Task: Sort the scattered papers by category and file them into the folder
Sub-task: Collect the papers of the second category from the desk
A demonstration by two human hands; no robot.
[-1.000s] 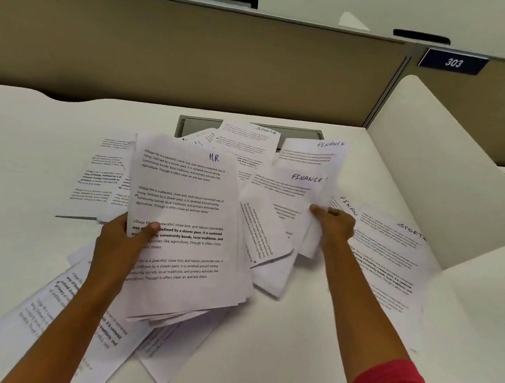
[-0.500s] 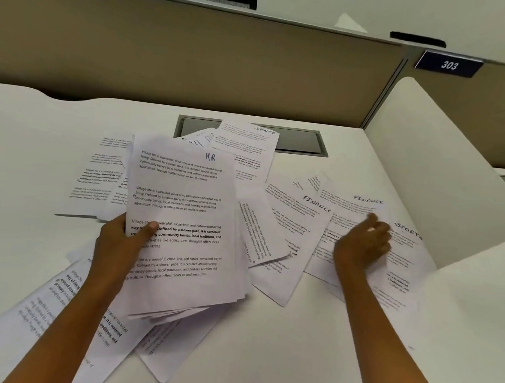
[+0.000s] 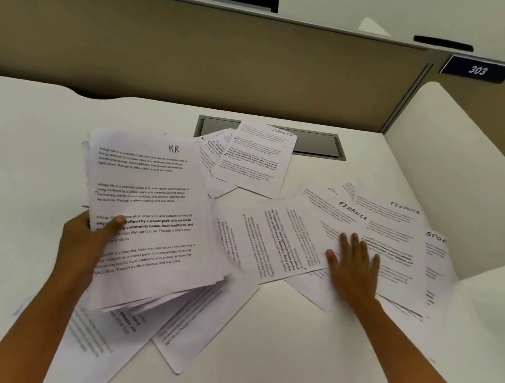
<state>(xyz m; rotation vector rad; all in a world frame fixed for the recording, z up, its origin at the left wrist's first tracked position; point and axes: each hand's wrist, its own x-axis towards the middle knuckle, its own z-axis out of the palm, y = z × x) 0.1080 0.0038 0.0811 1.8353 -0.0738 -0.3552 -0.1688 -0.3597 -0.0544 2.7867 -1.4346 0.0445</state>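
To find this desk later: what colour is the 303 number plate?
The number plate is dark blue with white digits; head view, upper right.

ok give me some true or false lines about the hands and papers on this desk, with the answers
1. The left hand grips a stack of papers with HR written on top. True.
2. The right hand holds a sheet up off the desk. False: it lies flat, fingers straight, on the finance sheets.
3. A sports sheet partly covers the grey hatch at the far side. True.
4. The sign on the partition reads 305. False: it reads 303.
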